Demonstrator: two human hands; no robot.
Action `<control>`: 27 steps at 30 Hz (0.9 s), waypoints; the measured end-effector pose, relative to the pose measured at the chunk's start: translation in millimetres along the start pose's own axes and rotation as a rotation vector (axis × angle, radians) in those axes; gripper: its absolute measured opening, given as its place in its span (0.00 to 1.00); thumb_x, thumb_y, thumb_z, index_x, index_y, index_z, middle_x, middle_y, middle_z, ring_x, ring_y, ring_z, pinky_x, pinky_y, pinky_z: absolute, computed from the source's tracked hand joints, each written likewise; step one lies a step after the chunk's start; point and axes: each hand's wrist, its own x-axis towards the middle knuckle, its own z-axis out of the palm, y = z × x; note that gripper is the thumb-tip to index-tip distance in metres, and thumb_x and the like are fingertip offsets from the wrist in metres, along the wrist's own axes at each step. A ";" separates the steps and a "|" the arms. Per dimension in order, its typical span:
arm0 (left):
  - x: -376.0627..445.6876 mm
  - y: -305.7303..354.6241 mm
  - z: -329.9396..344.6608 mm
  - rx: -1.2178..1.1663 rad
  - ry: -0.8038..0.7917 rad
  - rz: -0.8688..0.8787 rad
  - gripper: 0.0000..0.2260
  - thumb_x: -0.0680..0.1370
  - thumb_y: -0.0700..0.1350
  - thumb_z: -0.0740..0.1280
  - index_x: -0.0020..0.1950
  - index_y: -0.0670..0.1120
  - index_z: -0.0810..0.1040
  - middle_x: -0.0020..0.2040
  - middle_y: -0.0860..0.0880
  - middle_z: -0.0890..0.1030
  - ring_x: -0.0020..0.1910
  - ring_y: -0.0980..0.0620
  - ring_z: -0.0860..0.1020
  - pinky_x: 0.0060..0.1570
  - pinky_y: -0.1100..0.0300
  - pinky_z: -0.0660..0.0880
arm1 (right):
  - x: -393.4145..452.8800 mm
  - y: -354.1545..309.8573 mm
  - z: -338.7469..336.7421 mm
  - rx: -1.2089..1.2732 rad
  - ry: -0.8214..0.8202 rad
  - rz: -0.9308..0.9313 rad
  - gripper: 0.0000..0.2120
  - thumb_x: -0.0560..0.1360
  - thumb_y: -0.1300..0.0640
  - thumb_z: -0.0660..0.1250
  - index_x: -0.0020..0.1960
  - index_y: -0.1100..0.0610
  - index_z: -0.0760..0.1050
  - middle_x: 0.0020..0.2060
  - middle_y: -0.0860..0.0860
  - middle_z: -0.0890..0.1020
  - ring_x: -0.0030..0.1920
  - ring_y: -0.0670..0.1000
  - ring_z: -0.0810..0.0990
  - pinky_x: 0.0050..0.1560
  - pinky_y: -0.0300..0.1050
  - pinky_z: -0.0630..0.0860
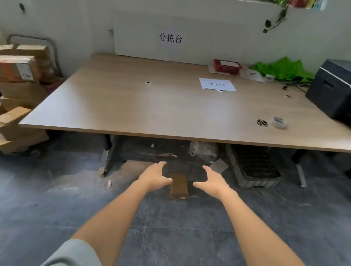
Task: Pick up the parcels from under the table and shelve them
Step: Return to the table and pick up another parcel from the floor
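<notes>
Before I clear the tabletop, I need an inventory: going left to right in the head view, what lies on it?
Small black-and-white round object → white paper sheet → black-handled scissors → clear tape roll → black printer.

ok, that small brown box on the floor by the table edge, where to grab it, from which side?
Probably the two long side faces of the small brown box, taken from above. It lies flat with its long axis running away from the person, and the left hand and right hand, both open, already flank it, so each long side faces a palm.
</notes>
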 end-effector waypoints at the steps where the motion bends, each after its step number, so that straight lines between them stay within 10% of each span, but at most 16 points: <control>1: 17.0 -1.7 -2.8 0.004 -0.020 -0.005 0.33 0.75 0.50 0.67 0.77 0.47 0.58 0.75 0.45 0.65 0.72 0.45 0.68 0.67 0.51 0.69 | 16.1 -3.0 -3.2 -0.004 -0.010 0.009 0.37 0.73 0.48 0.67 0.77 0.50 0.52 0.73 0.55 0.65 0.70 0.58 0.68 0.67 0.54 0.70; 14: 217.1 -1.1 8.1 0.040 -0.119 -0.084 0.34 0.76 0.49 0.67 0.78 0.48 0.54 0.78 0.46 0.60 0.75 0.44 0.63 0.71 0.49 0.65 | 220.2 2.4 -14.2 0.027 -0.135 0.094 0.41 0.74 0.49 0.67 0.77 0.49 0.46 0.73 0.56 0.66 0.70 0.59 0.68 0.68 0.55 0.69; 27: 400.1 -77.1 140.2 0.063 -0.262 -0.107 0.33 0.76 0.47 0.67 0.77 0.46 0.55 0.72 0.43 0.69 0.65 0.42 0.74 0.55 0.53 0.73 | 432.6 98.8 83.5 0.040 -0.180 0.136 0.42 0.73 0.48 0.67 0.78 0.50 0.45 0.72 0.57 0.67 0.66 0.59 0.73 0.61 0.52 0.75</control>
